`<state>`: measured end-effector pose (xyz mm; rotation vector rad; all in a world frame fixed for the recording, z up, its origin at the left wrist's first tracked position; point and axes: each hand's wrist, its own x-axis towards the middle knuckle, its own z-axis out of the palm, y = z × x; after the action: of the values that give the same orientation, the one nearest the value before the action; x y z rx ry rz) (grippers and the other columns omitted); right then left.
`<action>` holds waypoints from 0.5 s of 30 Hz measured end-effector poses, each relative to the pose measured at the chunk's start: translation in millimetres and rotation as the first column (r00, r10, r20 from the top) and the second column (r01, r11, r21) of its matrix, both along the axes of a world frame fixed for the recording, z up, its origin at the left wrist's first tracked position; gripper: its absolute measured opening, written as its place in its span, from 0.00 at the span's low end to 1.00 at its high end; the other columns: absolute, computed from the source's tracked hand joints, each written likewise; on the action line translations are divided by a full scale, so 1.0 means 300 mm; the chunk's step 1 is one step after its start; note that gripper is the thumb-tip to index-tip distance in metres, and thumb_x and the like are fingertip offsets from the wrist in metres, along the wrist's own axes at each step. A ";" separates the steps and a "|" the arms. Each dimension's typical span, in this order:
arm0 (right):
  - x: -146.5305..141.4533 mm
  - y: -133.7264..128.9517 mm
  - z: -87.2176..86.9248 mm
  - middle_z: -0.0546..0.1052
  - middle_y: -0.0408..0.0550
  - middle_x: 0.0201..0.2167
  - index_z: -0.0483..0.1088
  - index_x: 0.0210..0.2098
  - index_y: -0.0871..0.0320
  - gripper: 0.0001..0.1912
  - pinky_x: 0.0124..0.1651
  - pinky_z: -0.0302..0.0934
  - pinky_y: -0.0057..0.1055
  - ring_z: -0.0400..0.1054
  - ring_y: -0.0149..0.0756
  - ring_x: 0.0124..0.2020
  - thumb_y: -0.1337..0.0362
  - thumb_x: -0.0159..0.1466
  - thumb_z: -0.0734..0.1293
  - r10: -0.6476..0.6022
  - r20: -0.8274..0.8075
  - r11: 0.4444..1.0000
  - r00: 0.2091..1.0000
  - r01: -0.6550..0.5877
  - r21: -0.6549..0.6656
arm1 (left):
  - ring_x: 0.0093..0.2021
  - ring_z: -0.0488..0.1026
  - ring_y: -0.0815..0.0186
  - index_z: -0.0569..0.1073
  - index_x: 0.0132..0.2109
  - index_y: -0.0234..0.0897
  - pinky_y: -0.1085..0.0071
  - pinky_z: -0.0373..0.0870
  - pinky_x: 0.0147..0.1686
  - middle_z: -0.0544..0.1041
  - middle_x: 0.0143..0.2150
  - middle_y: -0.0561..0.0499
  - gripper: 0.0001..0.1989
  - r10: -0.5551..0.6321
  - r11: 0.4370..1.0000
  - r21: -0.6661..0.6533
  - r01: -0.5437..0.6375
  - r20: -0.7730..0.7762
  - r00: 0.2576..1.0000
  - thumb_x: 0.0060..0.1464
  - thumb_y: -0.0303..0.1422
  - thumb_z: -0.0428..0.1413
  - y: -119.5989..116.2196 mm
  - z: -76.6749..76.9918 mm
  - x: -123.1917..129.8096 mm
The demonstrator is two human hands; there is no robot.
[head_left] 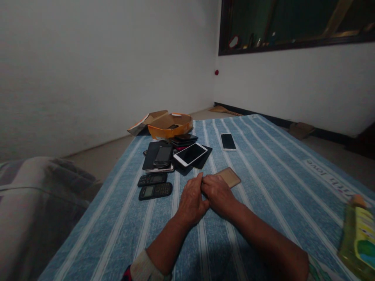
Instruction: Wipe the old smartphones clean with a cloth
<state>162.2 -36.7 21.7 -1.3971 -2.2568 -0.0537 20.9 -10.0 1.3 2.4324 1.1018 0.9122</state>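
My left hand and my right hand meet over the striped blue cloth, fingertips together. Their fingers are bent, and whatever may be between or under them is hidden. A tan, flat phone case lies just beyond my right hand, partly covered by it. To the left of my hands are two dark keypad phones. Beyond them sits a pile with a white-framed phone, a black smartphone and other dark phones. Another white phone lies apart at the right.
An open orange cardboard box stands behind the pile, flap to the left. A bottle of yellow-green liquid is at the right edge. Grey fabric bulges at the left. White walls and a dark-framed window lie behind.
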 end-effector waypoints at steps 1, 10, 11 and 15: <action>0.001 0.002 0.002 0.75 0.49 0.37 0.74 0.40 0.62 0.07 0.44 0.53 0.36 0.65 0.40 0.42 0.70 0.69 0.62 -0.003 0.008 1.000 1.000 0.003 -0.003 | 0.52 0.70 0.49 0.57 0.65 0.30 0.50 0.70 0.53 0.72 0.52 0.37 0.38 0.011 1.000 -0.012 -0.011 -0.003 1.000 0.49 0.34 0.59 0.000 0.003 0.002; 0.110 0.027 0.021 0.74 0.50 0.39 0.73 0.37 0.59 0.08 0.44 0.50 0.36 0.64 0.41 0.44 0.71 0.68 0.62 -0.339 0.135 0.932 0.931 0.352 -0.084 | 0.53 0.70 0.49 0.60 0.63 0.34 0.48 0.70 0.52 0.73 0.52 0.40 0.39 0.041 0.997 -0.065 -0.044 -0.042 0.998 0.44 0.33 0.65 -0.012 0.026 0.005; 0.134 0.031 0.020 0.74 0.50 0.39 0.73 0.37 0.59 0.09 0.44 0.50 0.35 0.64 0.41 0.45 0.72 0.67 0.62 -0.388 0.141 0.910 0.911 0.402 -0.097 | 0.53 0.70 0.49 0.60 0.62 0.34 0.48 0.70 0.52 0.72 0.53 0.40 0.40 0.039 0.997 -0.065 -0.042 -0.046 0.998 0.43 0.33 0.65 -0.011 0.027 0.005; 0.207 0.042 0.012 0.74 0.52 0.39 0.74 0.38 0.59 0.12 0.41 0.50 0.34 0.64 0.41 0.43 0.76 0.64 0.60 -0.513 0.155 0.837 0.844 0.532 -0.129 | 0.52 0.69 0.50 0.61 0.61 0.35 0.50 0.70 0.52 0.72 0.52 0.41 0.39 0.039 0.996 -0.079 -0.043 -0.061 0.997 0.42 0.32 0.66 -0.013 0.040 0.007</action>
<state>224.3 -24.1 25.4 -2.1234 -1.9268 -0.1299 23.2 -13.9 13.3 2.3939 1.1895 0.7973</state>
